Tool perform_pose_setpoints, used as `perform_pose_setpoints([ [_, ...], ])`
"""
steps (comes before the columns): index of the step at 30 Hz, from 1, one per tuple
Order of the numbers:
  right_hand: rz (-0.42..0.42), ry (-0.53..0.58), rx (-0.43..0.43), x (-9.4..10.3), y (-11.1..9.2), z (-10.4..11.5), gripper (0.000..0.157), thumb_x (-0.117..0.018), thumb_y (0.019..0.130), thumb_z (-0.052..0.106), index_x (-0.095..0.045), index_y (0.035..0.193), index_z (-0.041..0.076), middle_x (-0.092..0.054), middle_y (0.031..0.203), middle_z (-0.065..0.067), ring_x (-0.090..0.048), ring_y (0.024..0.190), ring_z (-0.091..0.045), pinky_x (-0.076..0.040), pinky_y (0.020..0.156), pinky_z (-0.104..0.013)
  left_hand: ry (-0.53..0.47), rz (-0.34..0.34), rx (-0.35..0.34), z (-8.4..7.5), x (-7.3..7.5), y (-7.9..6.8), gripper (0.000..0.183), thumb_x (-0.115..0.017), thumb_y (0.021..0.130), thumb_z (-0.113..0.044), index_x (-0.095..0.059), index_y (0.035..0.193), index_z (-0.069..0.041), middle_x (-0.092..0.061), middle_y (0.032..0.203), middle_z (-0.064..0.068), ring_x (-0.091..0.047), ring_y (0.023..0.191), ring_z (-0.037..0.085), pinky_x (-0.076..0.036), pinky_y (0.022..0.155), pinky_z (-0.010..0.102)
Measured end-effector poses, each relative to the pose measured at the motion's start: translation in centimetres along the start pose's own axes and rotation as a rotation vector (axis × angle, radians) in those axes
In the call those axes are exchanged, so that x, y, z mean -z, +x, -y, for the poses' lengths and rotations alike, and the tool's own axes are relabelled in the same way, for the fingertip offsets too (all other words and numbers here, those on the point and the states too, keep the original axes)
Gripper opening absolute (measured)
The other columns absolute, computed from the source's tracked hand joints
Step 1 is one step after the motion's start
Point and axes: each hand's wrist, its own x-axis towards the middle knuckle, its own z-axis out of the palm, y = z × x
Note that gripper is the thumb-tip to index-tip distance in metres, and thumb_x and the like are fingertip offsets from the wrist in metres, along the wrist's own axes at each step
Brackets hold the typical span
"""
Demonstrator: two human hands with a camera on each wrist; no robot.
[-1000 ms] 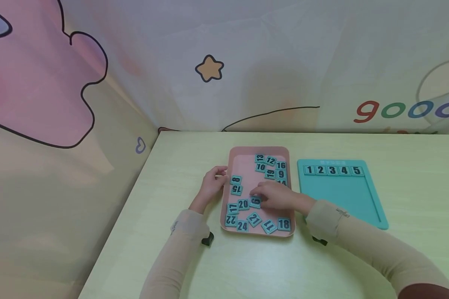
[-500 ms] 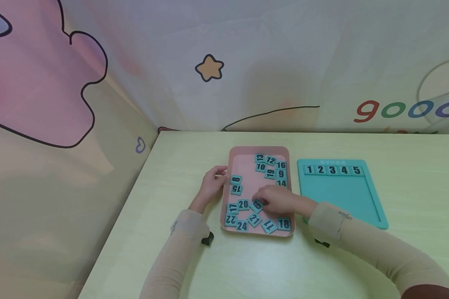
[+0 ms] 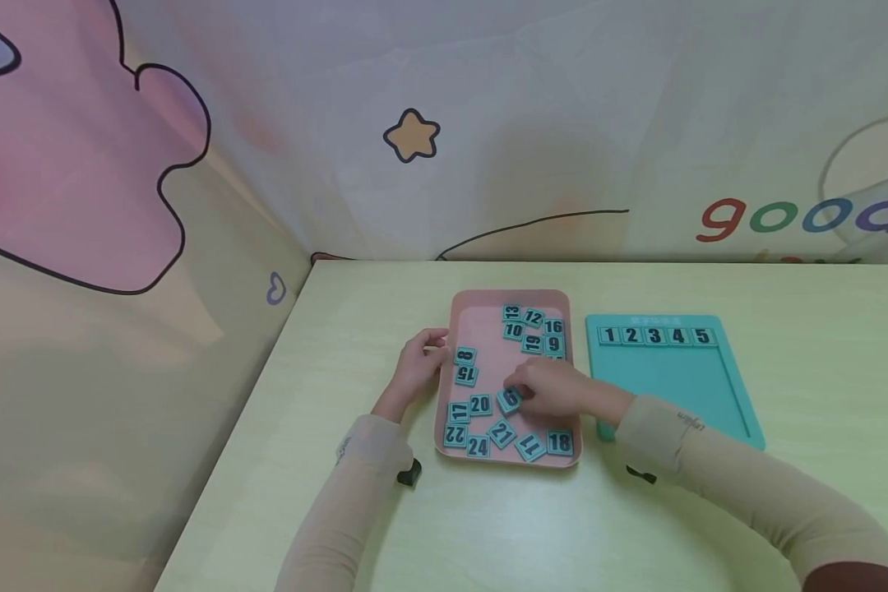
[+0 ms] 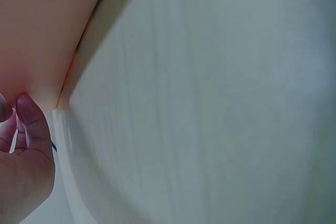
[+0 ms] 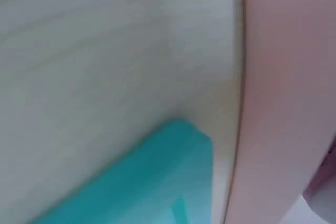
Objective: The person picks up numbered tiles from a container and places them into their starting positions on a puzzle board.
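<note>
The pink tray lay lengthwise on the pale bench, its numbered tiles loose and facing different ways. In its far right part were tile 13, tile 12, tile 16, tile 10, tile 19 and tile 9, with one more below them mostly hidden by the hand. By the left wall lay tile 8 and, just below it, tile 15. The near part held tile 20, tile 17, tile 22, tile 24, tile 21, tile 11 and tile 18.

The right hand reached over the tray's right rim, its fingers clamped on a tile marked 6 or 9, which was inside the tray, just right of tile 20; whether it was clear of the tray floor could not be told.

The left hand touched the tray's left wall from outside, fingers loosely bent, thumb and forefinger slightly apart.

To the right, near the tray but apart from it, the teal board held a row of tiles 1 to 5 along its far edge, in order and upright; the right sleeve covered its near left part.
</note>
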Motion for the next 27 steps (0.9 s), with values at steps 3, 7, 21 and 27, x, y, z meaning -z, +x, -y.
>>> perform_pose_setpoints([
  [3,-0.02,-0.009,-0.002,0.8,-0.2,-0.1,0.027,-0.065,0.076,0.02,-0.066,0.103,0.018,-0.049,0.064,0.009,-0.046,0.066,-0.007,-0.038,0.06,-0.021,0.003,-0.001,-0.005,0.0,0.0,0.1,0.032,-0.051,0.087,-0.017,-0.052,0.119,-0.014,-0.051,0.107,0.005,-0.053,0.081,0.016,-0.048,0.074,0.026],
  [7,-0.062,-0.033,0.017,2.1,-0.6,-0.3,0.03,-0.066,0.074,0.018,-0.065,0.104,0.014,-0.05,0.065,0.008,-0.045,0.065,-0.008,-0.036,0.055,-0.02,0.006,-0.001,-0.004,-0.2,0.1,0.1,0.032,-0.051,0.087,-0.017,-0.051,0.119,-0.014,-0.051,0.107,0.005,-0.054,0.082,0.017,-0.048,0.075,0.026],
  [21,-0.165,0.028,-0.084,6.1,-3.3,-3.5,0.035,-0.062,0.075,0.011,-0.061,0.11,0.003,-0.055,0.077,0.0,-0.046,0.069,-0.013,-0.036,0.054,-0.023,-0.003,-0.006,0.005,-0.4,0.0,-0.1,0.032,-0.052,0.087,-0.017,-0.051,0.119,-0.014,-0.051,0.107,0.005,-0.053,0.081,0.016,-0.048,0.072,0.025],
  [27,-0.193,0.054,-0.159,6.1,-4.7,-6.0,0.034,-0.06,0.078,0.011,-0.06,0.111,0.004,-0.056,0.077,-0.001,-0.048,0.073,-0.015,-0.041,0.06,-0.025,0.001,-0.009,0.011,-0.3,-0.1,-0.2,0.032,-0.051,0.087,-0.017,-0.051,0.119,-0.015,-0.051,0.107,0.004,-0.053,0.082,0.017,-0.048,0.075,0.026],
])
